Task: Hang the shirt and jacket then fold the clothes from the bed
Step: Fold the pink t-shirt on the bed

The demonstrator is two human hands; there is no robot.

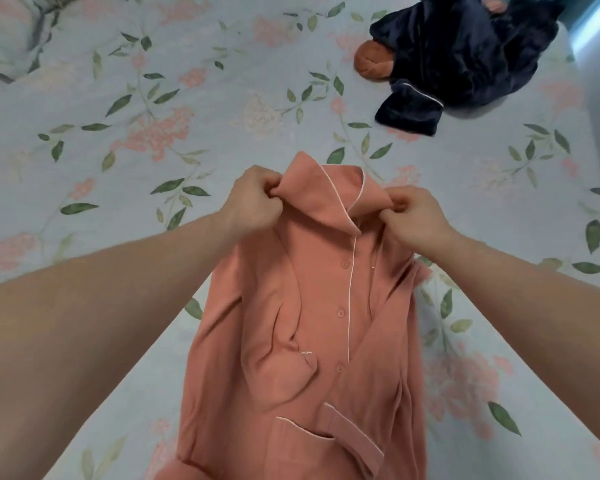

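Pinched at both shoulders beside the collar by left hand (253, 199) and right hand (418, 216): salmon pajama top (312, 323), hanging below. Beyond the grip on floral bedsheet (153, 98), crumpled navy garment (465, 60).

Bed (222, 81): pale blue cover, pink blossom and green leaf print, spread under and around both hands. Lying on it beyond the right hand (416, 216): crumpled navy garment (465, 53) with white piping, partly over an orange-brown item (374, 62). Beyond the left hand (253, 199), far corner: rumpled matching floral bedding (11, 32)
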